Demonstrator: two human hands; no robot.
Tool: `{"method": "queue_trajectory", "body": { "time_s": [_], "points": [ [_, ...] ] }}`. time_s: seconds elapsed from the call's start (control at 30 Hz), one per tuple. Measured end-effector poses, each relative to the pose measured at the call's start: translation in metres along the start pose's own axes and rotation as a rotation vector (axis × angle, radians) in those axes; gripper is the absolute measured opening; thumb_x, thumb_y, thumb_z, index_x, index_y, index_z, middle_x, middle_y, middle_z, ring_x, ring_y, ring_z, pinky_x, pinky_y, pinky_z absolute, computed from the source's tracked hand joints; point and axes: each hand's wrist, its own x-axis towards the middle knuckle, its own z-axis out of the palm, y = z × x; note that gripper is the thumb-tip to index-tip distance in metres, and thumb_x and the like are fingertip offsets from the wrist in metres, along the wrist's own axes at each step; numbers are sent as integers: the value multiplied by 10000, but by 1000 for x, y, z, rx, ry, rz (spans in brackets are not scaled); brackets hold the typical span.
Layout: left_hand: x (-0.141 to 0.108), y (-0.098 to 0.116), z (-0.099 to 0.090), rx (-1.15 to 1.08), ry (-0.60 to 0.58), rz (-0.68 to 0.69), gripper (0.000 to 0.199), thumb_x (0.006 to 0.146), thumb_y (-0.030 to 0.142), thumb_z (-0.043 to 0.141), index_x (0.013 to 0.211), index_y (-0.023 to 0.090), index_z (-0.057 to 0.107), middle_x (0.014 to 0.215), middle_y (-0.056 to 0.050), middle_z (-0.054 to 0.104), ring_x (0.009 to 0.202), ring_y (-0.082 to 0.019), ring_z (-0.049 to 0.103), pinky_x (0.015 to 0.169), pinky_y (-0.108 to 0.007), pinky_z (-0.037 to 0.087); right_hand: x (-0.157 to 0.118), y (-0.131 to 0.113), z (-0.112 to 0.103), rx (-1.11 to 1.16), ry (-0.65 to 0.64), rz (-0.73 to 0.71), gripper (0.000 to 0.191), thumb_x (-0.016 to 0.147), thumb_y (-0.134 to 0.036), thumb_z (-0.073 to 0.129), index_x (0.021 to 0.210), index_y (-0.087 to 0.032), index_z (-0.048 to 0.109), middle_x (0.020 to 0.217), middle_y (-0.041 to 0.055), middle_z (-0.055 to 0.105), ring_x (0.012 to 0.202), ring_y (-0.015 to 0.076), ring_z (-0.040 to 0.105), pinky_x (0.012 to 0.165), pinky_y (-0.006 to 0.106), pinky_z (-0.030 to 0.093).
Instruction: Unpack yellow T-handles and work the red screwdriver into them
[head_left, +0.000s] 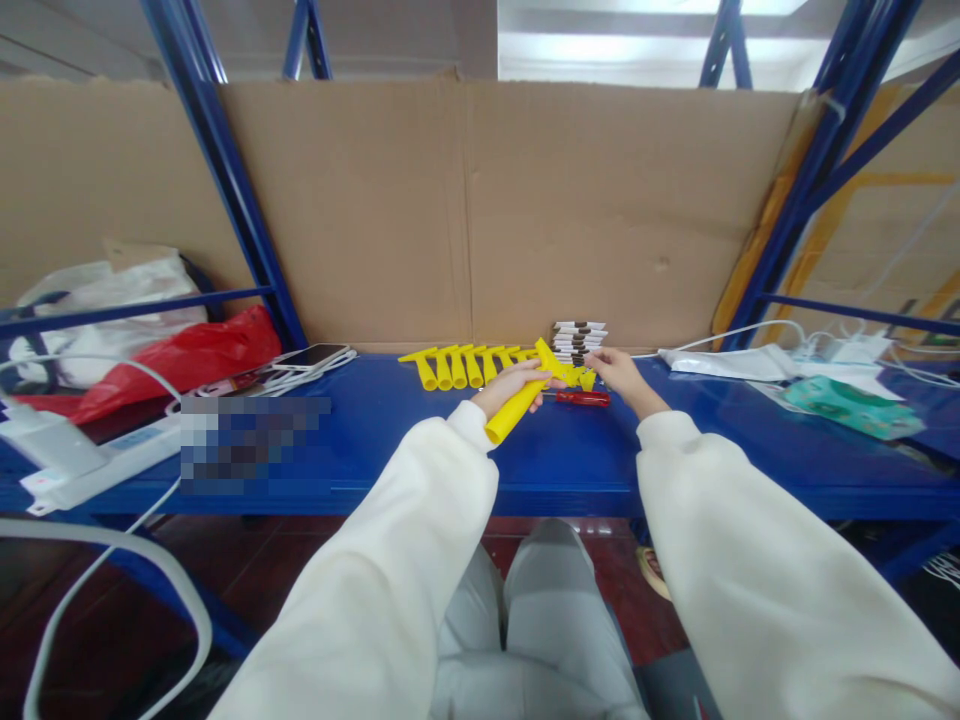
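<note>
My left hand [512, 390] is wrapped round a yellow plastic tool with a tubular handle [512, 415] and a wider head. Its hollow end tilts down toward me. My right hand [621, 377] is just right of the tool's head, thumb and fingers pinched together; what they hold, if anything, is too small to make out. Beside that hand stands a stack of small white and dark packets [577, 340]. Below the two hands lies a screwdriver with a red handle [583, 398]. Small yellow pieces [586, 378] lie by the right fingertips.
Several similar yellow tools [457, 368] lie in a row on the blue shelf [405, 440]. A cardboard panel [465, 210] stands behind. At left are a phone [316, 356], a red bag [202, 350] and a power strip [112, 465]; at right, a green packet [855, 407].
</note>
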Motion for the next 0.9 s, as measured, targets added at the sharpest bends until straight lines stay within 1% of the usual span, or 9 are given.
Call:
{"method": "queue_trajectory", "body": {
  "time_s": [0.1, 0.2, 0.3, 0.4, 0.5, 0.57, 0.67, 0.77, 0.9],
  "points": [
    [1, 0, -1, 6, -31, 14, 350, 907, 128, 543, 1257, 141, 521, 856, -62, 747, 401, -89, 512, 382, -203, 412, -10, -10, 5, 224, -283, -57, 218, 829, -384, 680, 809, -170, 712, 846, 49, 744, 791, 163, 655, 764, 271, 512],
    [2, -1, -1, -14, -36, 20, 253, 914, 133, 513, 1163, 145, 556, 799, -38, 722, 402, -85, 496, 376, -198, 390, -16, -14, 7, 349, -367, -44, 197, 769, -347, 736, 720, -173, 656, 698, 5, 684, 659, 126, 596, 666, 232, 478],
    [3, -2, -3, -45, -39, 22, 173, 915, 147, 519, 1081, 148, 569, 788, -35, 715, 398, -80, 476, 377, -198, 378, -15, -12, 7, 413, -315, 7, 174, 756, -268, 735, 677, -174, 611, 614, -19, 630, 573, 95, 533, 570, 195, 420],
    [5, -3, -5, -78, -17, 29, 125, 905, 144, 551, 1028, 154, 569, 800, -39, 723, 398, -72, 464, 392, -197, 380, -10, -10, 7, 408, -184, 85, 144, 775, -177, 700, 675, -170, 596, 583, -22, 602, 534, 78, 506, 518, 174, 384],
    [4, -2, -3, -117, 72, 28, 131, 908, 116, 545, 1030, 160, 563, 810, -43, 734, 393, -71, 465, 398, -198, 381, -6, -9, 6, 343, -14, 187, 107, 809, -113, 645, 723, -163, 607, 546, -31, 563, 495, 73, 475, 473, 166, 369],
    [2, 0, 0, -143, 158, 7, 155, 918, 100, 527, 1056, 164, 557, 800, -36, 734, 386, -72, 468, 394, -198, 378, -4, -9, 6, 277, 52, 234, 77, 824, -92, 620, 771, -148, 630, 546, -27, 563, 481, 74, 468, 452, 166, 371],
    [-3, 4, 6, -173, 269, -38, 172, 942, 89, 492, 1088, 158, 552, 768, -24, 724, 374, -72, 461, 376, -192, 360, 0, -10, 10, 186, 78, 257, 67, 820, -77, 621, 837, -118, 670, 592, 2, 614, 493, 81, 505, 460, 173, 405],
    [-6, 7, 9, -186, 328, -69, 170, 956, 96, 471, 1088, 132, 571, 766, -38, 728, 363, -70, 447, 361, -196, 354, 8, -10, 18, 122, 69, 245, 124, 827, -75, 607, 902, -99, 703, 652, 42, 675, 544, 108, 580, 513, 194, 462],
    [-6, 8, 9, -201, 343, -79, 208, 930, 104, 495, 1112, 91, 594, 796, -74, 746, 371, -75, 464, 366, -204, 371, 22, -4, 28, -65, -36, 116, 156, 839, -119, 594, 898, -108, 738, 785, 95, 751, 713, 167, 687, 671, 242, 534]
  ]
}}
